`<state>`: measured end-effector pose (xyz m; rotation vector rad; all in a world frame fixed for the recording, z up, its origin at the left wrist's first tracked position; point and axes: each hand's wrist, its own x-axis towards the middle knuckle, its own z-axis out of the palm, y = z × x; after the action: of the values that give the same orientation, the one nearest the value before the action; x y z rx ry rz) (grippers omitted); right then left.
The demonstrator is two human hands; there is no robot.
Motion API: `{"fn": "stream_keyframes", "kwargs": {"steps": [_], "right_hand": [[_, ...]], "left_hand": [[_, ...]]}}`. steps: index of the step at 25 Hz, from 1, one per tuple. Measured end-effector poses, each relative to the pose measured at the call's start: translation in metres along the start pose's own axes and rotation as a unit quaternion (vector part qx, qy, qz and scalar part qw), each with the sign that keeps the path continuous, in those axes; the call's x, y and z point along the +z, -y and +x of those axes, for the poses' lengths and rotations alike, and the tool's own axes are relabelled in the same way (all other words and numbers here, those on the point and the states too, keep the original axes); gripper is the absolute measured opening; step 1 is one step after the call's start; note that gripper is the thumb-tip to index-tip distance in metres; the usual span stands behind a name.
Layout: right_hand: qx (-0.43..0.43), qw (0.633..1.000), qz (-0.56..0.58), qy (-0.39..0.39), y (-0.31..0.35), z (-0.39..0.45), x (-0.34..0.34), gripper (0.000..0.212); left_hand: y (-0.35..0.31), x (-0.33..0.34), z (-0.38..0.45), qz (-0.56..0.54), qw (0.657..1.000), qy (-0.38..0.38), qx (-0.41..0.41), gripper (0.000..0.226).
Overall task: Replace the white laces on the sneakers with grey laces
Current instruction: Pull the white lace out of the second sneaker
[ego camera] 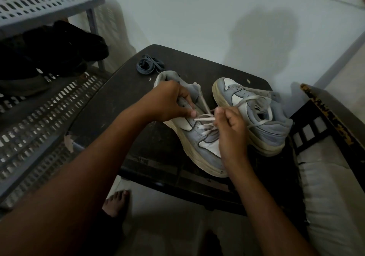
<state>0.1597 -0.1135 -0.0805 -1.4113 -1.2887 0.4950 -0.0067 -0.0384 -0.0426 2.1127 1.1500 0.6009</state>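
Note:
Two grey-and-white sneakers stand on a dark stool (110,105). The near sneaker (197,143) points its toe toward me. My left hand (167,103) grips its upper side by the eyelets. My right hand (231,129) pinches a strand of its white lace (204,119) above the tongue. The far sneaker (262,117) lies to the right with its white lace (254,99) loose across the top. A bundle of grey laces (149,66) lies at the stool's far left corner.
A grey perforated plastic rack (39,4) stands at the left with dark shoes (59,46) on its shelf. A dark wooden frame (324,115) with a pale cushion (331,192) is at the right. My bare foot (116,202) is on the pale floor below the stool.

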Motion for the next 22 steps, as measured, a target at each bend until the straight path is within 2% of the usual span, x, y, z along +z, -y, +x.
{"fn": "stream_keyframes", "kwargs": {"steps": [2,4,6,7,9,11,13,15,16,19,20,21,22], "right_hand": [[-0.040,0.993,-0.095,0.048,0.004,-0.003,0.003,0.037],[-0.112,0.966,-0.225,0.063,0.016,-0.009,0.010,0.033],[-0.193,0.946,-0.252,0.061,0.028,-0.017,0.014,0.033],[-0.227,0.944,-0.224,0.081,0.032,-0.023,0.015,0.034],[-0.201,0.953,-0.160,0.161,0.039,-0.033,0.014,0.035],[-0.118,0.950,-0.206,0.201,0.048,-0.040,0.015,0.034],[-0.134,0.947,-0.229,0.183,0.057,-0.049,0.014,0.030],[-0.154,0.946,-0.194,0.210,0.064,-0.059,0.015,0.031],[-0.125,0.948,-0.183,0.230,0.064,-0.061,0.015,0.032],[0.044,0.956,-0.160,0.243,0.052,-0.053,0.011,0.029],[0.023,0.952,-0.162,0.259,0.053,-0.051,0.009,0.024],[-0.038,0.935,-0.174,0.306,0.059,-0.051,0.009,0.020],[-0.101,0.902,-0.183,0.377,0.064,-0.055,0.010,0.018]], "left_hand": [[0.002,0.003,0.001,-0.004,1.000,-0.018,0.002,0.010],[0.004,0.005,0.003,0.001,0.999,-0.043,0.005,0.009],[0.006,0.007,0.004,0.016,0.998,-0.065,0.015,0.008],[0.006,0.009,0.005,0.018,0.997,-0.076,0.023,0.009],[0.005,0.014,0.005,0.019,0.995,-0.095,0.033,0.009],[0.003,0.018,0.006,0.024,0.994,-0.107,0.029,0.009],[0.003,0.017,0.008,0.020,0.994,-0.106,0.020,0.011],[0.003,0.015,0.007,0.014,0.995,-0.094,0.014,0.011],[0.003,0.014,0.007,0.012,0.996,-0.089,0.012,0.011],[0.001,0.014,0.007,-0.004,0.995,-0.096,0.007,0.009],[0.001,0.014,0.008,-0.010,0.995,-0.099,0.006,0.009],[0.001,0.015,0.009,-0.014,0.995,-0.098,0.005,0.008],[0.001,0.014,0.009,-0.014,0.995,-0.094,0.006,0.008]]}}
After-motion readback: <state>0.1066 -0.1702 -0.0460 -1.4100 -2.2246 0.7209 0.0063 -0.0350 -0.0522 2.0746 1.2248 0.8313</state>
